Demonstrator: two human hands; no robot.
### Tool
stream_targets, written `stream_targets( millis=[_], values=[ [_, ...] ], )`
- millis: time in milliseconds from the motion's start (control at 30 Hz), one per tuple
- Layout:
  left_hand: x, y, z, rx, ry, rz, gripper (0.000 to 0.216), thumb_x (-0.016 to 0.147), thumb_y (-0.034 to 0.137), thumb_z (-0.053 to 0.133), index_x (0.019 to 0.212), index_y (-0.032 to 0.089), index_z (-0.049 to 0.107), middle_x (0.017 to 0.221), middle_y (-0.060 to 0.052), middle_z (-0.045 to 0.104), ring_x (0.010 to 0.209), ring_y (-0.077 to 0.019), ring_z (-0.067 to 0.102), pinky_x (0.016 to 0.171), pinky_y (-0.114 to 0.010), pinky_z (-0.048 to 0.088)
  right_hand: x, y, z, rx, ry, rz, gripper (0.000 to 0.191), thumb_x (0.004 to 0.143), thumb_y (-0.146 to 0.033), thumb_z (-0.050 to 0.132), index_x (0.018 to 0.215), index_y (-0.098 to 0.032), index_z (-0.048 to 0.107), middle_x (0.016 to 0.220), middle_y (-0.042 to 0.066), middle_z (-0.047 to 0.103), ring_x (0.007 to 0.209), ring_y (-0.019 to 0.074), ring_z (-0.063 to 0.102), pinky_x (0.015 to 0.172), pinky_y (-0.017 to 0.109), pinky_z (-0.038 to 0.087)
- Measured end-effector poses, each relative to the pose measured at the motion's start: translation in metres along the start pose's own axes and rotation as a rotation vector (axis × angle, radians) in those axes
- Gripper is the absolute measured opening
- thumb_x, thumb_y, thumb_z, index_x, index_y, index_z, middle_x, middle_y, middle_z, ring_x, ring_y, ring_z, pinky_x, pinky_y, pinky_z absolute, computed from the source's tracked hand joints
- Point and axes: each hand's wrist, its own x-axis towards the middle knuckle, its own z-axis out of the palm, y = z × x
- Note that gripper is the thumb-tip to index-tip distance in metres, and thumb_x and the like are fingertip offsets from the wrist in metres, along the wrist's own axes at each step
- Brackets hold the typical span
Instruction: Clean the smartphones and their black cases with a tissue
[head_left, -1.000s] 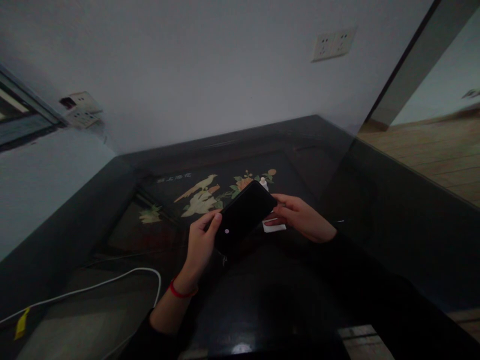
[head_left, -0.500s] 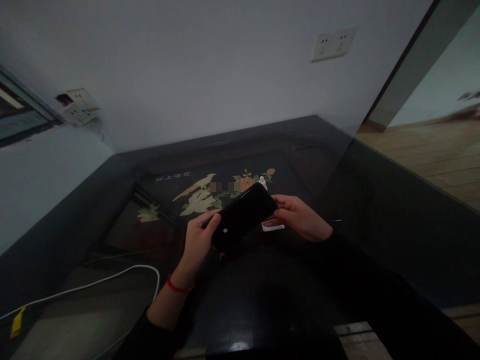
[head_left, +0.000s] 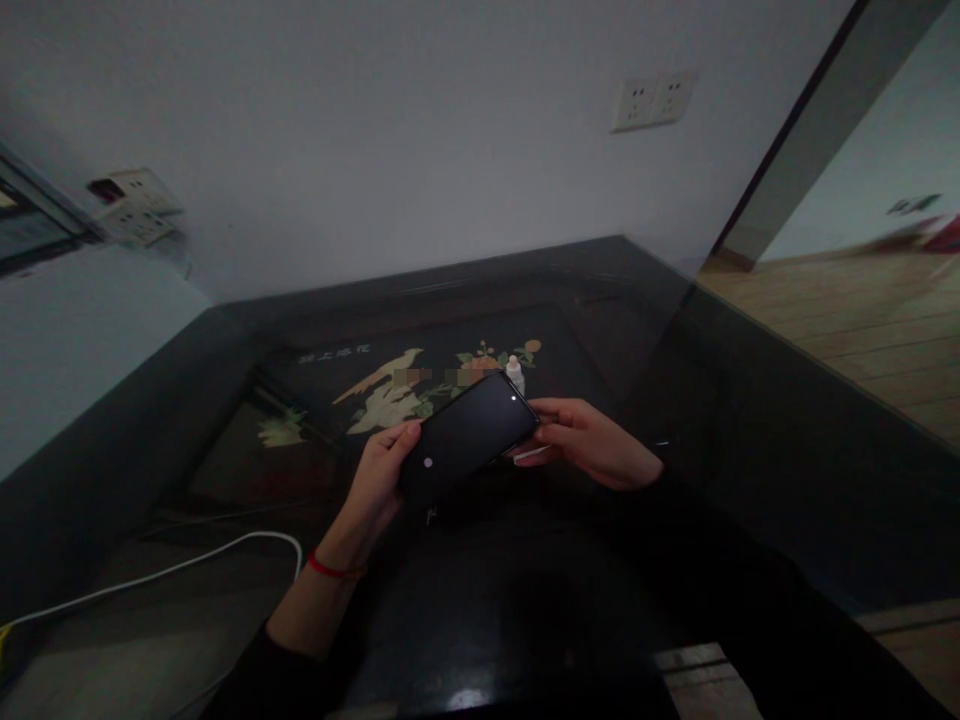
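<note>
A black smartphone [head_left: 471, 430] is held above the dark tabletop, slanting up to the right, with a dark screen-like face toward me. My left hand [head_left: 381, 470] is closed on its lower-left end, thumb on the front edge; a red cord circles that wrist. My right hand [head_left: 592, 440] pinches its right end, with some fingers hidden behind it. Under the phone by the right fingers shows a flat white piece [head_left: 532, 455], partly hidden; whether the hand touches it I cannot tell. Just behind the phone stands a small bottle [head_left: 514, 372] with a pale cap, its lower part hidden.
The dark glossy table [head_left: 600, 290] bears a bird-and-flower picture [head_left: 390, 395] and meets the wall at the back. A white cable [head_left: 187, 565] curves across at left. Wall sockets [head_left: 652, 100] are at upper right, others [head_left: 139, 205] at left.
The phone has tilted, so its face looks greyer and a bright spot shows near its upper right corner. More of the bottle shows behind it. The whole view has shifted slightly.
</note>
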Motion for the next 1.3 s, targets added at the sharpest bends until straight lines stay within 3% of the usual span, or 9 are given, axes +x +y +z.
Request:
stream_targets(
  millis=[133,333,433,567,767,1000,1133,1300],
  values=[
    [0.004,0.003,-0.006,0.023,-0.040,-0.040,0.041,0.055,0.053,0.080,0.066,0.015,0.068,0.057,-0.001,0.064,0.049,-0.0121,0.054,0.048,-0.022,0.044,-0.006,-0.004,-0.005,-0.023,-0.094,-0.021,0.033,0.079,-0.018,0.065,0.112,-0.015,0.064,0.107,0.008,0.069,0.090,0.0149,0.068,0.078,0.029,0.059],
    [0.005,0.008,-0.011,0.119,-0.142,-0.040,0.043,0.052,0.052,0.082,0.074,0.016,0.074,0.065,-0.002,0.068,0.054,-0.0125,0.055,0.052,-0.022,0.043,-0.009,-0.012,-0.021,-0.083,-0.218,0.056,0.049,0.082,-0.019,0.063,0.130,-0.017,0.053,0.115,0.009,0.067,0.093,0.0152,0.067,0.077,0.030,0.060],
    [0.003,0.007,-0.012,0.185,-0.204,-0.045,0.041,0.055,0.050,0.081,0.076,0.015,0.076,0.067,-0.005,0.069,0.056,-0.0144,0.056,0.052,-0.024,0.043,-0.008,-0.014,-0.025,-0.194,-0.232,0.064,0.048,0.083,-0.019,0.061,0.131,-0.017,0.053,0.099,0.005,0.071,0.081,0.0134,0.068,0.070,0.026,0.060],
    [0.001,0.006,-0.012,0.261,-0.255,-0.022,0.036,0.062,0.047,0.078,0.079,0.016,0.077,0.071,-0.007,0.070,0.061,-0.0164,0.058,0.055,-0.025,0.044,-0.007,-0.014,-0.025,-0.335,-0.261,0.067,0.035,0.082,-0.016,0.061,0.117,-0.017,0.064,0.079,-0.001,0.071,0.066,0.0104,0.068,0.065,0.023,0.059],
    [0.002,0.007,-0.012,0.348,-0.273,0.041,0.031,0.065,0.046,0.075,0.077,0.017,0.077,0.072,-0.007,0.071,0.062,-0.0169,0.058,0.056,-0.025,0.043,-0.008,-0.015,-0.023,-0.364,-0.270,0.097,0.037,0.079,-0.017,0.063,0.116,-0.015,0.063,0.087,0.003,0.073,0.068,0.0109,0.068,0.065,0.022,0.058],
    [-0.001,0.015,-0.010,0.406,-0.300,0.072,0.030,0.067,0.045,0.073,0.077,0.017,0.077,0.078,-0.008,0.071,0.068,-0.0184,0.060,0.059,-0.025,0.044,-0.007,-0.008,-0.022,-0.382,-0.232,0.121,0.038,0.075,-0.016,0.062,0.114,-0.014,0.064,0.077,-0.001,0.070,0.064,0.0118,0.066,0.064,0.025,0.056],
    [-0.001,0.013,-0.004,0.305,-0.192,0.061,0.045,0.068,0.054,0.070,0.093,0.018,0.074,0.091,-0.009,0.071,0.072,-0.0192,0.062,0.058,-0.025,0.044,-0.003,-0.004,-0.023,-0.424,-0.134,0.078,0.033,0.077,-0.019,0.060,0.108,-0.014,0.064,0.084,0.003,0.072,0.071,0.0144,0.068,0.066,0.027,0.055],
    [0.006,-0.007,-0.002,0.197,0.040,0.092,0.047,0.072,0.063,0.062,0.074,0.016,0.063,0.063,-0.002,0.062,0.053,-0.0136,0.054,0.049,-0.024,0.038,0.003,0.004,-0.021,-0.444,-0.048,0.019,0.034,0.077,-0.019,0.059,0.111,-0.014,0.060,0.092,0.006,0.073,0.075,0.0159,0.069,0.070,0.030,0.056]
  ],
)
